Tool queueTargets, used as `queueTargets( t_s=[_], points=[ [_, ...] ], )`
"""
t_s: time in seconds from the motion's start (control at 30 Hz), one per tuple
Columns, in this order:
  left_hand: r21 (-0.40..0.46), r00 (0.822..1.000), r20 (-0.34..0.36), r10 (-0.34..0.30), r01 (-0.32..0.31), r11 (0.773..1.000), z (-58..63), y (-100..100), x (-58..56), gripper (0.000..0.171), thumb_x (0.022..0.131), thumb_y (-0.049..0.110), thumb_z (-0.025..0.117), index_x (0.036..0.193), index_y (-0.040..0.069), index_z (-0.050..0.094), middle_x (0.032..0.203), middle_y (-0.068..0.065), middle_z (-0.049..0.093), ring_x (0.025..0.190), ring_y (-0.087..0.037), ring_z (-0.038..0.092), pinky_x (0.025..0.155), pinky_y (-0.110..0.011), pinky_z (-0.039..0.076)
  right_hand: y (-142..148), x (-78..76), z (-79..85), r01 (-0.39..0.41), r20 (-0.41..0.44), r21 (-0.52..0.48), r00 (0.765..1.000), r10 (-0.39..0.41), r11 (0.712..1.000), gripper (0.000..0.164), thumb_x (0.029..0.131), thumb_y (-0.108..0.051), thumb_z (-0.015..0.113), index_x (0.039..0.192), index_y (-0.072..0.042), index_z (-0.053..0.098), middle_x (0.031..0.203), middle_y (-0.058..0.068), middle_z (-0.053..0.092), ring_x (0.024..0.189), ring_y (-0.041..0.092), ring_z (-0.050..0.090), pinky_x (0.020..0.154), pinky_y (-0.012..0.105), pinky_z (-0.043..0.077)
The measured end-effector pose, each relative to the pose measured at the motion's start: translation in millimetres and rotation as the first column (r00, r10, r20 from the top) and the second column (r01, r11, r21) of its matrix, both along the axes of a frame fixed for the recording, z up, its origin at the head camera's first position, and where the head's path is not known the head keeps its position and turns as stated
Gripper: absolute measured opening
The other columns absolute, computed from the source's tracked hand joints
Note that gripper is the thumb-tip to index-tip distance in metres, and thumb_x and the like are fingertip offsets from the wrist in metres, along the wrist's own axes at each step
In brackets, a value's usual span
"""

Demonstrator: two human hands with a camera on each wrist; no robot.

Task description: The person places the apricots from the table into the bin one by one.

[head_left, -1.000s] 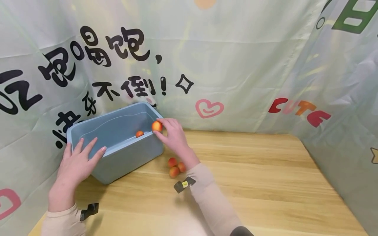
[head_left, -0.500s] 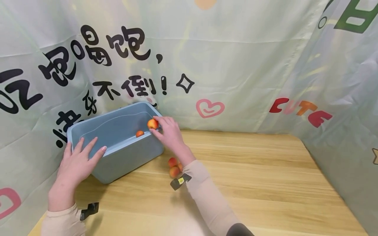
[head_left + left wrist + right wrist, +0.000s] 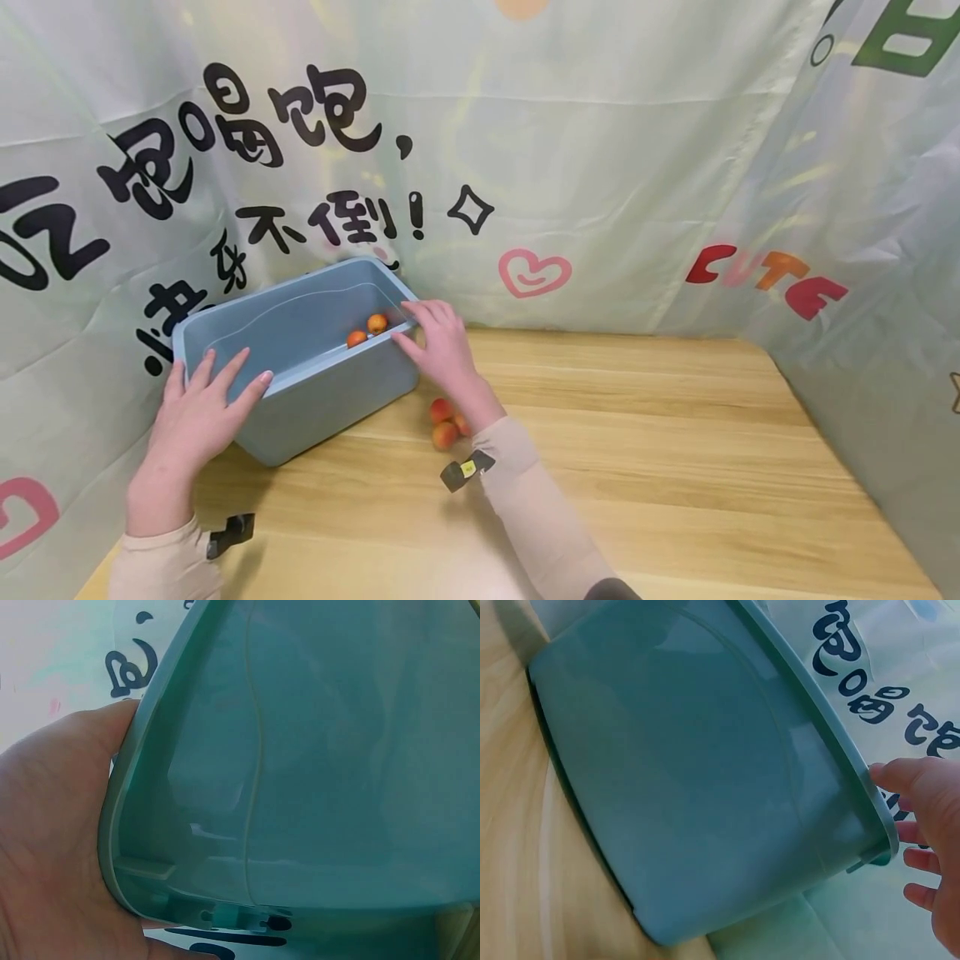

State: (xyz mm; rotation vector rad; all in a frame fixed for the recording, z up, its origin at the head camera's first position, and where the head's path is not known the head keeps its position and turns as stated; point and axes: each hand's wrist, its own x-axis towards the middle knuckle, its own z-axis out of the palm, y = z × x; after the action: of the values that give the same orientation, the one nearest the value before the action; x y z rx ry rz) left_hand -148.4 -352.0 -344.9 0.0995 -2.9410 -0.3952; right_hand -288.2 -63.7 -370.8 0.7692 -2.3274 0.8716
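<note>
A blue plastic storage bin [image 3: 322, 408] stands on the table at left. Inside, near its right end, are two apricots [image 3: 377, 323], orange and red. My left hand [image 3: 197, 417] rests on the bin's left corner, its fingers spread over the rim; in the left wrist view, that hand [image 3: 60, 825] spans the outside of the corner. At the opposite end, my right hand [image 3: 442, 346] is at the rim with its fingers parted and nothing between them. Three more apricots [image 3: 444, 435] lie on the table beside the right wrist, one partly hidden by it.
The wooden table [image 3: 660, 450] stretches to the right of the bin. A printed fabric curtain [image 3: 615, 183] with lettering hangs behind and along both sides, close to the bin's back. Small black camera mounts [image 3: 467, 471] stick out from both wrists.
My right hand moved an apricot inward over the rim and let it go; it now lies in the bin near the other one. The left hand stays at the corner.
</note>
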Motion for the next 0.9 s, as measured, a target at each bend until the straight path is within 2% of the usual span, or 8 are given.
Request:
queueTargets(
  t_s=[0.3, 0.47, 0.63, 0.9],
  points=[
    [0.005, 1.0, -0.004, 0.005, -0.005, 1.0, 0.0, 0.2, -0.3, 0.076, 0.1, 0.061, 0.028, 0.155, 0.008, 0.023, 0.153, -0.041, 0.015, 0.144, -0.057, 0.0, 0.117, -0.067, -0.008, 17.6, 4.9, -15.3, 0.025, -0.016, -0.071, 1.0, -0.026, 0.997, 0.045, 0.088, -0.034, 0.072, 0.127, -0.013, 0.063, 0.124, 0.007, 0.063, 0.122, 0.027, 0.052, 0.101, 0.044, 0.046],
    [0.006, 1.0, 0.0, 0.0, 0.0, 1.0, -0.6, 0.2, -0.5, 0.076, 0.1, 0.061, 0.027, 0.155, 0.009, 0.022, 0.153, -0.042, 0.013, 0.144, -0.058, -0.003, 0.117, -0.067, -0.008, 30.3, 7.4, -26.3, 0.033, 0.021, -0.077, 0.999, -0.032, 0.996, 0.046, 0.087, -0.033, 0.072, 0.126, -0.011, 0.063, 0.125, 0.007, 0.063, 0.123, 0.028, 0.051, 0.105, 0.045, 0.044],
    [0.012, 1.0, 0.0, 0.004, -0.004, 1.0, -0.9, 1.1, -0.6, 0.076, 0.1, 0.061, 0.027, 0.155, 0.009, 0.023, 0.153, -0.041, 0.013, 0.143, -0.059, -0.007, 0.116, -0.068, -0.007, 42.0, 10.0, -38.3, 0.043, 0.041, -0.085, 0.998, -0.039, 0.995, 0.046, 0.086, -0.032, 0.073, 0.125, -0.009, 0.063, 0.122, 0.01, 0.064, 0.121, 0.029, 0.052, 0.103, 0.048, 0.044],
    [0.002, 1.0, -0.008, 0.008, -0.008, 1.0, 0.3, -0.6, -0.6, 0.076, 0.1, 0.061, 0.027, 0.155, 0.008, 0.024, 0.153, -0.041, 0.015, 0.144, -0.057, 0.0, 0.117, -0.067, -0.007, 56.9, 16.6, -53.8, 0.051, 0.133, -0.089, 0.99, -0.039, 0.995, 0.046, 0.087, -0.032, 0.073, 0.126, -0.01, 0.062, 0.125, 0.01, 0.063, 0.122, 0.029, 0.051, 0.105, 0.051, 0.042]
  ],
)
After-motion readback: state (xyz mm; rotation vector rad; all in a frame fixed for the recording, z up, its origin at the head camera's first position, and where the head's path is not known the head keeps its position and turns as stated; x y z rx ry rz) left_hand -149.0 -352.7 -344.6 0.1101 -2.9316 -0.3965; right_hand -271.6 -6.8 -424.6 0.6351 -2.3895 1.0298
